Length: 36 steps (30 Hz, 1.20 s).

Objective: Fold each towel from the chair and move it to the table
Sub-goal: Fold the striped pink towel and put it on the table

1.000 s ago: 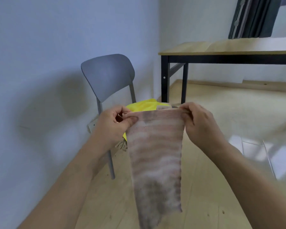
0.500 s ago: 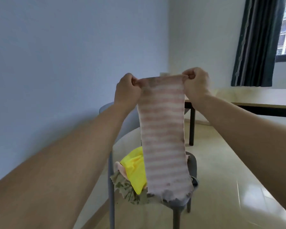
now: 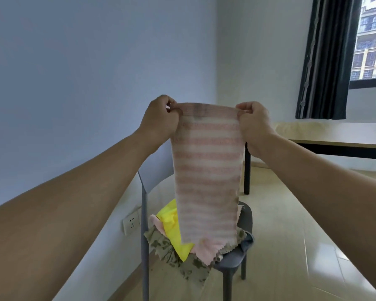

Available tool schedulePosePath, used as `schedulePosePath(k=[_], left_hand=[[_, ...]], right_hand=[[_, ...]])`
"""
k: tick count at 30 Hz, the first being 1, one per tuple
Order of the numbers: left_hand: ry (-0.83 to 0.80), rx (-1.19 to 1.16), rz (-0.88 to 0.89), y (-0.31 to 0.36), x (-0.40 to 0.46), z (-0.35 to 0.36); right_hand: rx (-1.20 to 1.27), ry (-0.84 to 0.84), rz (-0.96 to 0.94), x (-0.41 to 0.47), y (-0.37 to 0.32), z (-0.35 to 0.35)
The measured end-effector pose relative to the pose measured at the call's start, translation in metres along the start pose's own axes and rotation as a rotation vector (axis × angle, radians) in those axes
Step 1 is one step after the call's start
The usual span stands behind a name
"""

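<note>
My left hand [image 3: 159, 120] and right hand [image 3: 253, 124] each pinch a top corner of the striped towel [image 3: 206, 170], which hangs above the chair [image 3: 243, 255]. Risk: its hem snags the yellow towel [image 3: 174, 229] (pile beneath), dragging it off.

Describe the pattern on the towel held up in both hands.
Pink and white horizontal stripes on the held towel, clearest in the head view.

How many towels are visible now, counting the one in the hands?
4. The striped towel hangs from the left hand and right hand. The yellow towel, pink towel and patterned towel lie on the chair; more may be hidden.
</note>
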<state>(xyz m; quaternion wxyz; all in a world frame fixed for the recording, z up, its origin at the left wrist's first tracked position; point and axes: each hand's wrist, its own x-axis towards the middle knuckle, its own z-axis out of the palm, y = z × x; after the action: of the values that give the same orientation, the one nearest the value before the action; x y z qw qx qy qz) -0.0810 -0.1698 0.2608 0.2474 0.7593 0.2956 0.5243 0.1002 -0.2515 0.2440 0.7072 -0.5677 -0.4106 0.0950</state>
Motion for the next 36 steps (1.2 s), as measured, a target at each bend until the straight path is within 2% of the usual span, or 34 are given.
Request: schedulePosePath(k=[5, 8, 10, 13, 18, 20, 23, 27, 31, 33, 36], left_hand=[[-0.101, -0.084, -0.242, 0.008, 0.012, -0.012], [-0.238, -0.042, -0.275, 0.007, 0.022, -0.018], [-0.312, 0.116, -0.203, 0.005, 0.030, -0.017], [-0.298, 0.349, -0.067, 0.002, 0.043, -0.008], [0.001, 0.384, 0.030, -0.001, 0.070, 0.003], [0.118, 0.327, 0.058, 0.005, 0.078, 0.004], [0.212, 0.218, 0.093, 0.017, 0.086, 0.002], [0.174, 0.009, 0.103, 0.022, 0.079, -0.009], [0.029, -0.038, 0.074, 0.009, 0.024, -0.015], [-0.075, -0.017, 0.013, -0.004, -0.013, -0.013], [-0.273, 0.053, -0.141, -0.039, -0.064, -0.006]], right_hand=[[0.119, -0.436, 0.285, 0.005, -0.033, -0.020], [-0.089, -0.620, 0.379, 0.013, -0.048, -0.032], [-0.317, -0.677, 0.375, 0.016, -0.053, -0.032], [-0.635, -0.613, 0.246, 0.026, -0.052, -0.019], [-0.765, -0.143, -0.171, 0.051, -0.045, 0.013], [-0.729, -0.020, -0.306, 0.057, -0.047, 0.021], [-0.470, 0.045, -0.336, 0.063, -0.054, 0.022], [-0.195, 0.037, -0.330, 0.051, -0.062, 0.008], [-0.154, -0.031, -0.311, 0.014, -0.037, -0.013], [-0.144, -0.137, -0.200, -0.007, -0.012, -0.025], [-0.254, -0.410, 0.102, -0.036, 0.030, -0.040]])
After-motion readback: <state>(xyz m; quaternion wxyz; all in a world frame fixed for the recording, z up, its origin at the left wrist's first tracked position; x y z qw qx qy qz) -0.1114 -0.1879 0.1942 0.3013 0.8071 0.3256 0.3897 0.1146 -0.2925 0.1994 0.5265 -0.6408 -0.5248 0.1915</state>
